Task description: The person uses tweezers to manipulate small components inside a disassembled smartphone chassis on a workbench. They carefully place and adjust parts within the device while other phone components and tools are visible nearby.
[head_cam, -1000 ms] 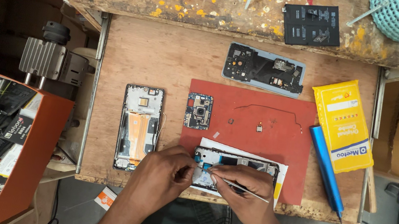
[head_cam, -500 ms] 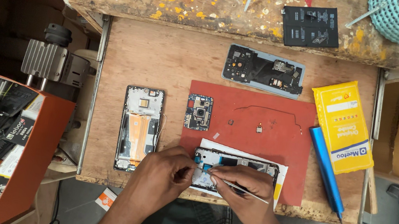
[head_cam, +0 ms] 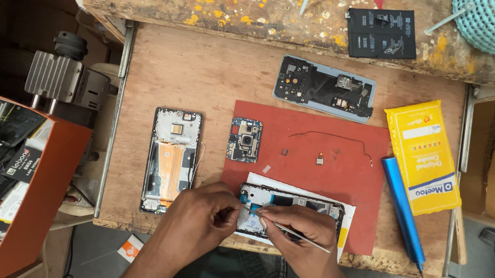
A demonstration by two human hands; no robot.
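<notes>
Head view, looking straight down on a small wooden bench (head_cam: 206,68).

Phone frame (head_cam: 290,215) lying on white paper (head_cam: 292,187) at near edge of red mat (head_cam: 323,150), long axis left to right, open side up. Left end of frame directly under both hands; rest of frame running off to right, so lying mostly right of the hands.

Left hand (head_cam: 201,216) closed in a pinch at left end of frame, fingertips on or just above its edge; whether gripping a small part or only steadying, cannot tell. Right hand (head_cam: 301,237) closed around thin tweezers (head_cam: 295,235), tips pointing left into frame's left end, handle trailing right and near. Both hands about equally near to that spot, almost touching each other.

Farther left on bench, second frame (head_cam: 173,151) with orange strip, long axis near to far. Small board (head_cam: 244,139) at mat's left edge. Back cover (head_cam: 324,88) just beyond mat. Blue tool (head_cam: 402,209) and yellow packet (head_cam: 424,156) at right. Black battery (head_cam: 382,33) on far shelf. Orange box (head_cam: 36,193) of parts at left.
</notes>
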